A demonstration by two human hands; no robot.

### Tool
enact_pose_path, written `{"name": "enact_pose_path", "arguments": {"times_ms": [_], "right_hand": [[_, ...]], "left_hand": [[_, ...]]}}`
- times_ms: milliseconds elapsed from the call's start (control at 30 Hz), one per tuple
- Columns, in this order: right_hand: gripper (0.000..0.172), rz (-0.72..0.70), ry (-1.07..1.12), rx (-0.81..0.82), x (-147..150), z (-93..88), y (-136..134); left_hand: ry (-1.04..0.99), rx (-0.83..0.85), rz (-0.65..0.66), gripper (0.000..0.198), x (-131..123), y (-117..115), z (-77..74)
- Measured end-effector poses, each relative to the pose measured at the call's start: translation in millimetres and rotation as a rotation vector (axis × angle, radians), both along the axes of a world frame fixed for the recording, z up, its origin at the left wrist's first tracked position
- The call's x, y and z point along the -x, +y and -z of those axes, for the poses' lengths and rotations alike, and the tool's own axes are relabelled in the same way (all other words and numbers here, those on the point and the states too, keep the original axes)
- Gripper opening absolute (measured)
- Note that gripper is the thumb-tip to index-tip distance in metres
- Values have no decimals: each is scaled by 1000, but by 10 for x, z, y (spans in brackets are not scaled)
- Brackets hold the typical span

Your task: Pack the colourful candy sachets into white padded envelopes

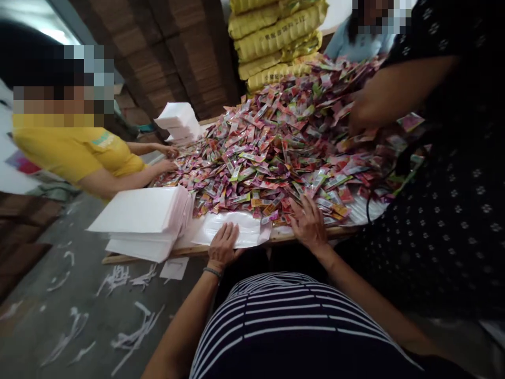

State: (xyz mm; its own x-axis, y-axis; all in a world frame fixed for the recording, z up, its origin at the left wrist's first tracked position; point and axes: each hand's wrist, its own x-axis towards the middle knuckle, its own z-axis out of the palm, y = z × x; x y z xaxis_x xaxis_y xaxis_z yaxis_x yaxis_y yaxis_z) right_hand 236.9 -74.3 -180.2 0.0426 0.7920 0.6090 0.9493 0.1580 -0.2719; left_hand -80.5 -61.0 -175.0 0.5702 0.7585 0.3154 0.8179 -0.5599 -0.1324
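A big heap of small colourful sachets [284,142] covers the table. My left hand [223,244] lies flat, fingers stretched out, on a white plastic bag [244,231] at the table's near edge. My right hand [309,222] rests with spread fingers on the near rim of the sachet heap, touching the packets there. A stack of white bags [144,218] sits just left of my left hand.
A person in a yellow shirt [79,155] works at the left side, hands at the heap. A person in a dark dotted dress [445,173] reaches in from the right. Another white bag stack [179,121] and yellow sacks [276,37] stand behind. Paper strips litter the floor [79,316].
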Motion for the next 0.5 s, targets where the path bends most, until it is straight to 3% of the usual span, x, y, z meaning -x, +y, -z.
{"name": "enact_pose_path", "arguments": {"times_ms": [133, 233, 433, 500], "right_hand": [[44, -261, -118, -57, 101, -72, -20], [36, -426, -185, -1, 218, -122, 84], [20, -374, -57, 89, 152, -167, 367], [27, -421, -71, 133, 137, -162, 357]], "left_hand": [[-44, 13, -19, 78, -23, -7, 45], [-41, 37, -26, 80, -36, -26, 26], [-4, 67, -50, 79, -35, -59, -61], [7, 79, -57, 78, -35, -66, -85]]}}
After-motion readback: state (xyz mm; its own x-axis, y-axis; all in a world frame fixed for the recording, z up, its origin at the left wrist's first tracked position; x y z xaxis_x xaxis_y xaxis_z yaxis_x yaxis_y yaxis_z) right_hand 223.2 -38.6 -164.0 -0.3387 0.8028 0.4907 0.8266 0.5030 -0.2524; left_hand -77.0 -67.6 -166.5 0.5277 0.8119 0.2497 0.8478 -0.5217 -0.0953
